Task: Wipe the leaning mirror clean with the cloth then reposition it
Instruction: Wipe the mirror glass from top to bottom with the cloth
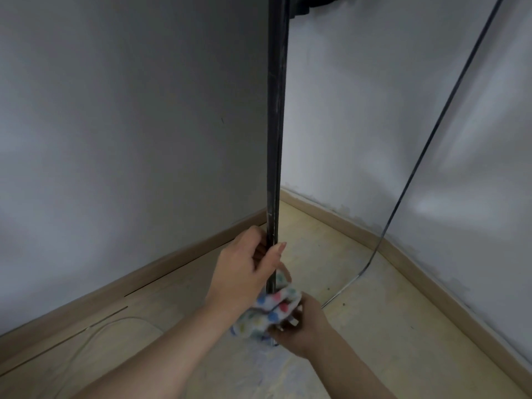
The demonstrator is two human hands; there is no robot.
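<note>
The tall mirror [374, 125] stands on the floor, its dark left edge running straight up the middle of the view. Its glass, right of that edge, reflects the white wall and the skirting board. My left hand [244, 269] grips the dark edge low down, thumb on the glass side. Below it my right hand [299, 326] clutches a white cloth with coloured dots [267, 312], which is wrapped around the bottom of the same edge.
A white wall [129, 139] with a wooden skirting board [144, 277] runs behind on the left. The floor [388, 355] is pale wood. A thin white cable [95, 329] lies curved on the floor at the lower left.
</note>
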